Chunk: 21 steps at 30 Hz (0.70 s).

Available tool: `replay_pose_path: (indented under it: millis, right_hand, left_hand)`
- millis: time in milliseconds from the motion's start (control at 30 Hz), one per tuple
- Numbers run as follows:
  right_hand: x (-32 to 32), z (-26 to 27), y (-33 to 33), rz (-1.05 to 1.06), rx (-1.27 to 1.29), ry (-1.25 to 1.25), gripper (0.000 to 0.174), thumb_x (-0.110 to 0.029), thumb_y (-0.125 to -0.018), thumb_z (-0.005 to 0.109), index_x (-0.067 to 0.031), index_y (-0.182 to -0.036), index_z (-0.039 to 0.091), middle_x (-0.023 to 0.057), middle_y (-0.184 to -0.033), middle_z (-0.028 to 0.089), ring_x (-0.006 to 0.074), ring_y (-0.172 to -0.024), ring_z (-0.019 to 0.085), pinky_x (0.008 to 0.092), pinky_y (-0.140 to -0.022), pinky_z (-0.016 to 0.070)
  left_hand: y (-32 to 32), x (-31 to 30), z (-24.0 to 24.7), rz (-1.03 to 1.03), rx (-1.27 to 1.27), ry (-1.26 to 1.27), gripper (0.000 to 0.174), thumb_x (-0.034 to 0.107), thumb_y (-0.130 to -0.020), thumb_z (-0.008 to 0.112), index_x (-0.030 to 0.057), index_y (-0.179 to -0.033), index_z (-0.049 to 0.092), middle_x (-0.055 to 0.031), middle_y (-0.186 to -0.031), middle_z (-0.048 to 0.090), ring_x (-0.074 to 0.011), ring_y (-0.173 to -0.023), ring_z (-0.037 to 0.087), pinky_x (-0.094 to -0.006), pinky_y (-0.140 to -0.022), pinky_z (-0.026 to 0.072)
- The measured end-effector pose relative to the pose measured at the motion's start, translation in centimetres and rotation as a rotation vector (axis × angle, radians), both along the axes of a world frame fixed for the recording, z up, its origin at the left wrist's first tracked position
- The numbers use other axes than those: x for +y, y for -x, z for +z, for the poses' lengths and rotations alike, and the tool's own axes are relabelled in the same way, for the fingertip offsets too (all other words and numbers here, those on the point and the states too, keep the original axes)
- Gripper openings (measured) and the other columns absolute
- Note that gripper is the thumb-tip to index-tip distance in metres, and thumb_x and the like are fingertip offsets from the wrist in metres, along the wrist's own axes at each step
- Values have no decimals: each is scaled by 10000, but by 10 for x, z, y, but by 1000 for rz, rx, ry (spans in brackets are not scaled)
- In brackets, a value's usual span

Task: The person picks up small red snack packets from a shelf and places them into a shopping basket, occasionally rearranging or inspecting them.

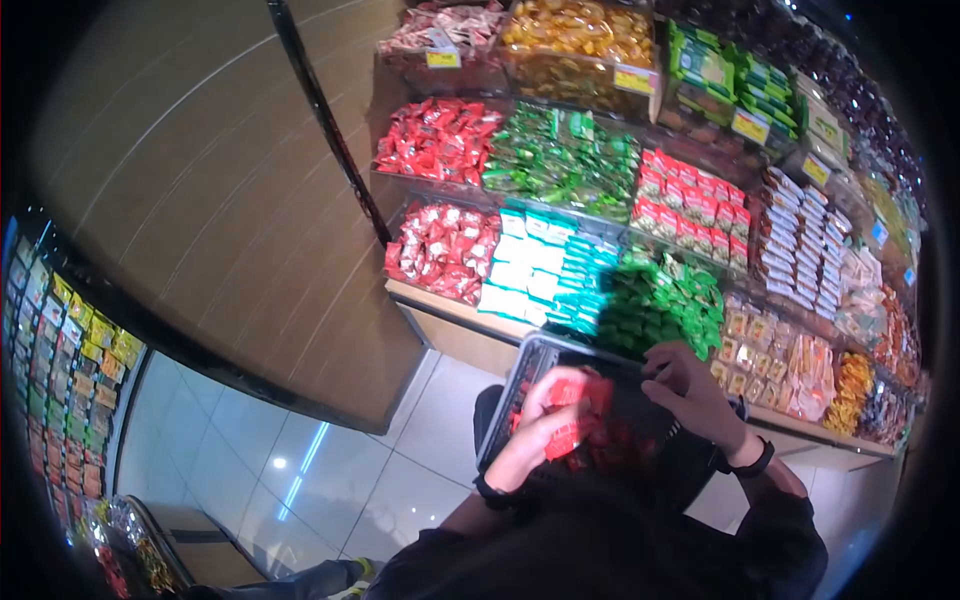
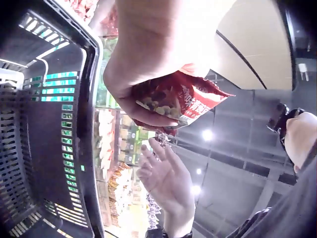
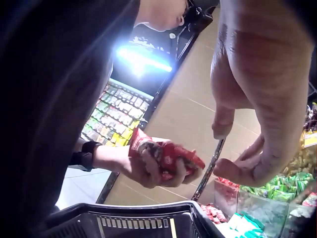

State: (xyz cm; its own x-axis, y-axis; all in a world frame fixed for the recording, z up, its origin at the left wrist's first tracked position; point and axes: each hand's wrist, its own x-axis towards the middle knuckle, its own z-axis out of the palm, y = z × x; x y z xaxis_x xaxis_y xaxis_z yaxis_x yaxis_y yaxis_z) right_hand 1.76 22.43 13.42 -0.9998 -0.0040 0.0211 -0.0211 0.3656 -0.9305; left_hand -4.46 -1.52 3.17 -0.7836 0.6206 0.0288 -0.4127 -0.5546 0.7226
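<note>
My left hand grips a bunch of red snack packets over a black plastic shopping basket. In the left wrist view the left hand curls its fingers round a red packet, with the basket's wall to the left. My right hand hovers at the basket's far right rim, fingers relaxed and holding nothing. In the right wrist view the right hand is loosely curved and bare. Beyond it the left hand clutches the red packets above the basket's rim.
Tiered store shelves ahead carry bins of red, green, teal and brown wrapped snacks with yellow price tags. A wood-panelled wall stands to the left, with another snack rack further left. The floor is of pale glossy tiles.
</note>
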Motion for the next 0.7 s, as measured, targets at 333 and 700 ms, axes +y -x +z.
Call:
replay_pose_path:
  millis: [333,700]
  right_hand:
    - [76,63,-9,-247,495,-774,201,-39,-935,656,-18,-1129,608,90,-1005,626,185,-869,633,322,-763,501]
    - [6,-17,-67,-186,-270,608,318,-213,-951,754,-50,-1176,601,37,-969,683,82,-799,635,226,-646,493]
  left_hand:
    - [-2,24,57,2,151,-47,329,-67,-862,592,50,-1168,554,-177,-1348,532,-260,-1167,607,-377,-950,546]
    - [-7,64,39,-129,555,157,373,-106,-798,706,7,-1149,647,-163,-1256,623,-220,-1129,636,-341,-940,549]
